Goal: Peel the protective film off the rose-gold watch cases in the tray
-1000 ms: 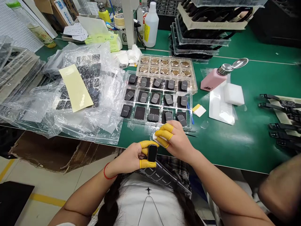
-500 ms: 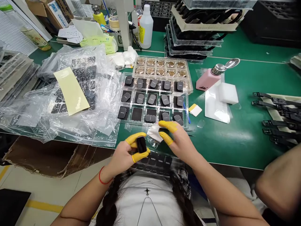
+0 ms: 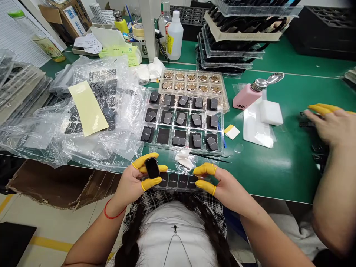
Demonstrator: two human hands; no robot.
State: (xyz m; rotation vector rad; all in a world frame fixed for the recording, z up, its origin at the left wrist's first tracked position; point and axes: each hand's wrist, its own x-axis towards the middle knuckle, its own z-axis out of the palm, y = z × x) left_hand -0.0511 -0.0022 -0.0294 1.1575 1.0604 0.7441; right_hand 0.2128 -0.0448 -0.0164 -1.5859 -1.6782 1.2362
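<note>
My left hand (image 3: 139, 174), in yellow finger cots, grips a small watch case (image 3: 152, 168) with a glossy black screen facing up. Below it, at the bench edge over my lap, lies a clear tray of black films (image 3: 172, 180) printed "hello!", with small tabs on top. My right hand (image 3: 213, 180), also in yellow finger cots, has thumb and fingertips closed around the tray's right end, by the last film. Whether it pinches that film or just the tray edge is hard to see. A crumpled white wipe (image 3: 184, 159) and dark tweezers (image 3: 210, 157) lie just beyond.
A clear tray of grey "hello!" pieces (image 3: 181, 118) sits ahead, with a tray of gold parts (image 3: 191, 77) behind. Plastic bags (image 3: 122, 141) spread left. At right stand a pink pump bottle (image 3: 247, 97) and white sponge (image 3: 271, 112); a co-worker's hand (image 3: 330, 124) reaches over watch straps.
My right hand has come down from beside the wipe to the tray of films; the dark item it held is no longer seen. My left hand moved slightly left. A co-worker's hand has appeared.
</note>
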